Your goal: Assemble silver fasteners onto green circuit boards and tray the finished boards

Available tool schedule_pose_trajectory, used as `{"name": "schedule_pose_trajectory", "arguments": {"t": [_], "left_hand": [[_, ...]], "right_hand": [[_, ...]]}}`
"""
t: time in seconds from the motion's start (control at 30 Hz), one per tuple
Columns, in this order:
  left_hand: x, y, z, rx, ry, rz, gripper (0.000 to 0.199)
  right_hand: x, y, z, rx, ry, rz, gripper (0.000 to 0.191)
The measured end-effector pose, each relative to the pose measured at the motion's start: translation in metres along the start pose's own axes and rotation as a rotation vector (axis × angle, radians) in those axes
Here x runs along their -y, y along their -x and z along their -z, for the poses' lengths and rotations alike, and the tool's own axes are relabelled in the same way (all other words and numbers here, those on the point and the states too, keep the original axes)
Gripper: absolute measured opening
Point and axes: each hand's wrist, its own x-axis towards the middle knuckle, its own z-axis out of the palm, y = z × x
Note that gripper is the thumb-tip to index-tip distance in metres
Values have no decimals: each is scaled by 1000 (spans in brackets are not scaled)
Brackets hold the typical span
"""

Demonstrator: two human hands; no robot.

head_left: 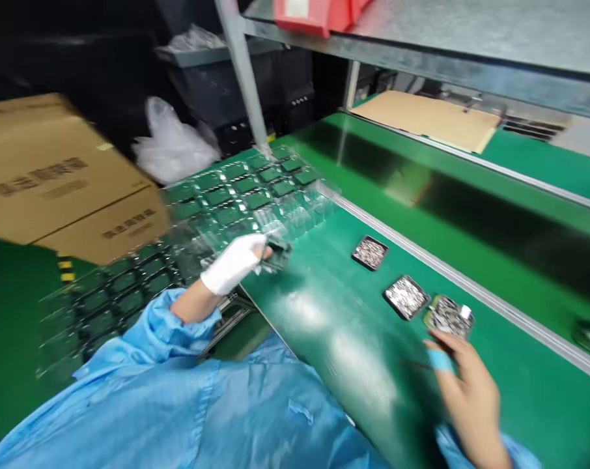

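Observation:
My left hand [234, 264], in a white glove with bare fingertips, is closed on a small dark part [276, 254], blurred by motion. It is above the table's left edge, beside clear plastic blister trays [236, 189] with square pockets. My right hand [465, 384], with light-blue tape round a finger, is curled at the right. From it a thin dark tool [417, 363] points left, too blurred to name. Just beyond its fingertips lies a heap of small silvery metal pieces [449, 316]. Two small black square trays of silvery pieces [406, 297] [370, 253] sit farther left.
A green tabletop [324, 365] bears the trays, with a metal rail [451, 277] along its far side. Above stands a grey shelf [446, 32] holding a red bin [314, 16]. On the left are a cardboard box [65, 176], a plastic bag [172, 143] and dark crates [217, 85].

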Motion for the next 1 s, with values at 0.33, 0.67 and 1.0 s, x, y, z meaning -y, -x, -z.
{"name": "schedule_pose_trajectory", "arguments": {"t": [0.33, 0.67, 1.0], "left_hand": [[-38, 20, -153, 755, 125, -226, 32], [-85, -105, -180, 401, -747, -534, 24], [-79, -116, -175, 385, -640, -462, 26]], "right_hand": [[39, 6, -66, 277, -119, 85, 50], [5, 7, -46, 282, -176, 82, 61], [-7, 15, -39, 177, -286, -68, 44]]}}
